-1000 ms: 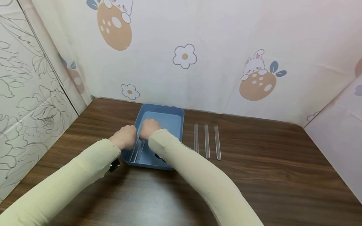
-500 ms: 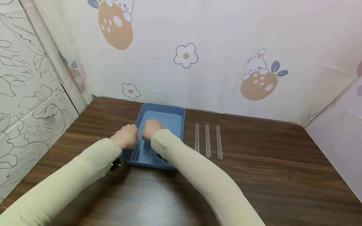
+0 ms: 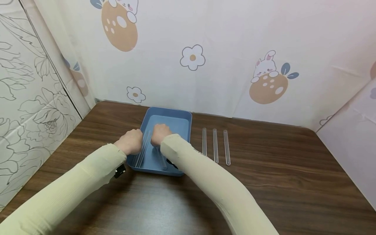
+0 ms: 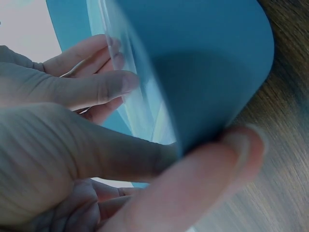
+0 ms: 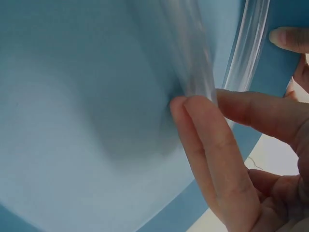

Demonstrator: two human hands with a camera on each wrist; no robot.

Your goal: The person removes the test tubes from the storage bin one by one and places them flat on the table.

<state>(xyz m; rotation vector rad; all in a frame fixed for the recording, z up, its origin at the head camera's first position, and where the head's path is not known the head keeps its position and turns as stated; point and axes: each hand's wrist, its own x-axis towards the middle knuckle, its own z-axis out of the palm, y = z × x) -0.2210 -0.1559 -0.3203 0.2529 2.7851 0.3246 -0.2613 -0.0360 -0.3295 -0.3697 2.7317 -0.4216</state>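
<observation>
Inside the tray (image 3: 174,122), the right grip (image 3: 160,134) pinches one tube (image 5: 189,48); the left grip (image 3: 130,142) holds the tray's left wall. Three tubes (image 3: 215,146) lie on the bench (image 3: 279,163), right of the tray. Drawing one out seems in hand; that calls for a steady lift.

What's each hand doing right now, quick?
Left hand: closed, holding the edge of the blue tray.
Right hand: closed, holding a clear tube.
</observation>
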